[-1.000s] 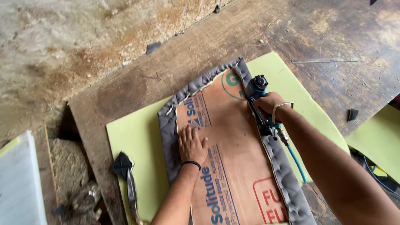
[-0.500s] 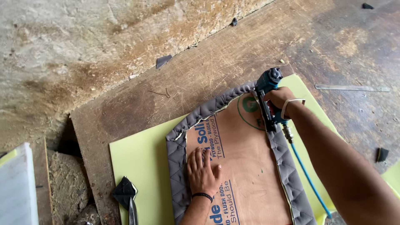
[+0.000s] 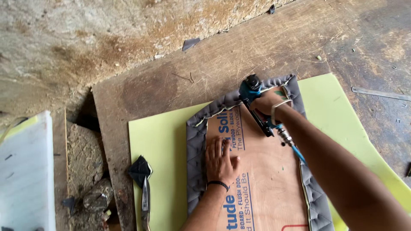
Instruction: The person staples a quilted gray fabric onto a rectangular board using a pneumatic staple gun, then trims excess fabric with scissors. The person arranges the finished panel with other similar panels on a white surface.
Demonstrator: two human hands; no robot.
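- We see the plywood panel (image 3: 265, 179) at lower centre of the frame, lying on the foam sheet (image 3: 165, 154).
- Quilted fabric (image 3: 195, 158) wraps the panel's left, top and right edges.
- Foam sheet lies on the wooden board (image 3: 205, 64), which runs to the upper right.
- Our left hand (image 3: 220, 160) lies flat on the panel, near its left edge.
- Our right hand (image 3: 267, 102) holds the staple gun (image 3: 254, 105) at the panel's top edge, hose (image 3: 295, 149) trailing to lower right.
- Scissors (image 3: 144, 192) lie on the foam's left edge, left of the panel.
- White sheet (image 3: 25, 171) at far left.
- Metal strip (image 3: 379, 93) at right edge, on the board.
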